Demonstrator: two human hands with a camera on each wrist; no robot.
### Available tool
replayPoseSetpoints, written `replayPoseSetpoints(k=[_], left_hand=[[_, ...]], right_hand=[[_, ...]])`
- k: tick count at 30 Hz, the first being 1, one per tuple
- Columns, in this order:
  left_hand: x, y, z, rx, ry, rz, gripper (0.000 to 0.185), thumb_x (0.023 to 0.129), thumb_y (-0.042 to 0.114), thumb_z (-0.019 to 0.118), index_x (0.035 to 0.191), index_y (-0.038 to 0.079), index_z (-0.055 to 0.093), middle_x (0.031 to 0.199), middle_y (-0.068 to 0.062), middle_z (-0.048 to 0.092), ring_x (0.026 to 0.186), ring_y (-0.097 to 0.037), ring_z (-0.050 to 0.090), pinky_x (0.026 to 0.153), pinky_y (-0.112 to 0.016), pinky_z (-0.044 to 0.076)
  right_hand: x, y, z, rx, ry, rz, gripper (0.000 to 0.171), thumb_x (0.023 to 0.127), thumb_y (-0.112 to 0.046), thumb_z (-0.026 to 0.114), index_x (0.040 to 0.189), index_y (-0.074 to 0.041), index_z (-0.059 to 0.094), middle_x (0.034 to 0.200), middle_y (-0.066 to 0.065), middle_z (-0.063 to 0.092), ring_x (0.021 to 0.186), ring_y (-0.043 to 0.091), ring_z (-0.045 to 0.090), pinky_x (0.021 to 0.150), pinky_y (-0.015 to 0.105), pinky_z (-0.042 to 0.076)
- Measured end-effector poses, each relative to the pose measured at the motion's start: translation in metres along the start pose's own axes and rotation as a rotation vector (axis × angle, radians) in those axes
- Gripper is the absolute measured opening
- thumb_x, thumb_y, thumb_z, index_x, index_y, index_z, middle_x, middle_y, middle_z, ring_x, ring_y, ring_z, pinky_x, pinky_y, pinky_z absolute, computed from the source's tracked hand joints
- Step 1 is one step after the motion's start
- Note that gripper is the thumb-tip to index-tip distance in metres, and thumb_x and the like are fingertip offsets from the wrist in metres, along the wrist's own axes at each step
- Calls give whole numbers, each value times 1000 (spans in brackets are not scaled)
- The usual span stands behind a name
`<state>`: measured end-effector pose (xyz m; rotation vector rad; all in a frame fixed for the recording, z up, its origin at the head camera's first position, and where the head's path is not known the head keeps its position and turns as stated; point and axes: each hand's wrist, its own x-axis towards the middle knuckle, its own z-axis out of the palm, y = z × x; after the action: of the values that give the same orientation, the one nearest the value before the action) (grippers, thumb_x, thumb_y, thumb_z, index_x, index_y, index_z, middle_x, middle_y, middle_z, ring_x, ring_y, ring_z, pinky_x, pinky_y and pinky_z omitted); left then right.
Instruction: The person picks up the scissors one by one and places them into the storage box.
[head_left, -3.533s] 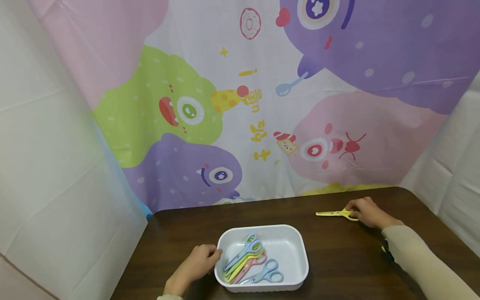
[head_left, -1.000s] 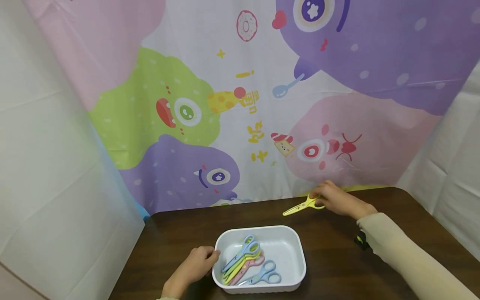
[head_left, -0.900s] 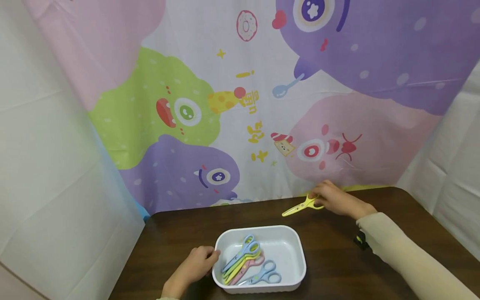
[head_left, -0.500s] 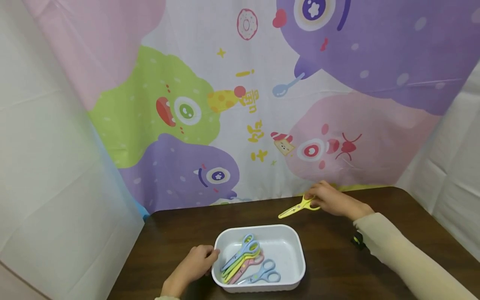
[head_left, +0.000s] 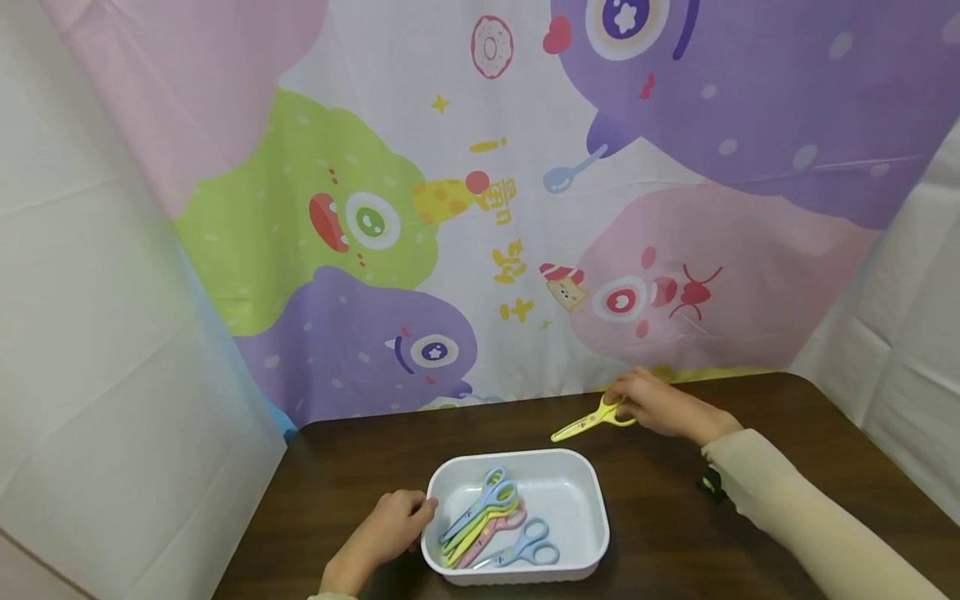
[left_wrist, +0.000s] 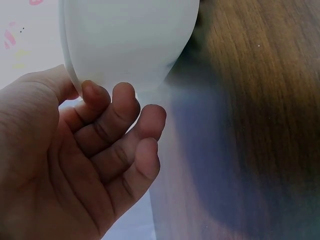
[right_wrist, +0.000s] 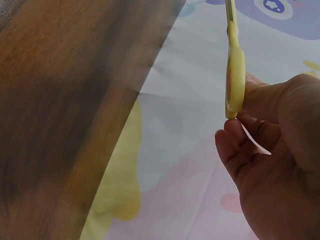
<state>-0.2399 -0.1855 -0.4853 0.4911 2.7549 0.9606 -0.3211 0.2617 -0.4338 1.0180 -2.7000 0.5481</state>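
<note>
Right hand (head_left: 660, 406) pinching yellow scissors (head_left: 588, 421) by the handle above the table (head_left: 675, 517), behind the tray (head_left: 592, 533); left hand (head_left: 390, 527), fingers (left_wrist: 117, 117) curled on tray rim, steadying; best kept pinched firmly, blades pointed away, lowered handle-last among scissors within.

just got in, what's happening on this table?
A person is handling scissors at a dark wooden table. The right hand holds a pair of yellow scissors by the handle, lifted off the table near the back edge, blades pointing left. The left hand grips the left rim of a white tray. The tray holds several more scissors in blue, yellow-green and pink.
</note>
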Motion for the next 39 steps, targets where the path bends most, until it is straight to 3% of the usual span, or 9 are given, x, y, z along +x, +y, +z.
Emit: replayPoseSetpoints(k=[24, 39], left_hand=[[1, -1, 1, 4, 10, 2, 37, 104, 28, 55, 72, 9, 59, 58, 1, 56, 51, -10, 50, 50, -27, 41], [1, -1, 1, -9, 9, 5, 36, 104, 27, 55, 71, 12, 58, 58, 1, 56, 51, -10, 50, 50, -27, 41]], right_hand=[[0, -2, 3, 33, -41, 21, 16, 92, -2, 72, 107, -5, 75, 106, 6, 71, 104, 30, 65, 95, 52, 50], [5, -14, 2, 42, -46, 27, 14, 91, -6, 74, 105, -6, 75, 105, 4, 72, 104, 28, 60, 95, 50, 47]])
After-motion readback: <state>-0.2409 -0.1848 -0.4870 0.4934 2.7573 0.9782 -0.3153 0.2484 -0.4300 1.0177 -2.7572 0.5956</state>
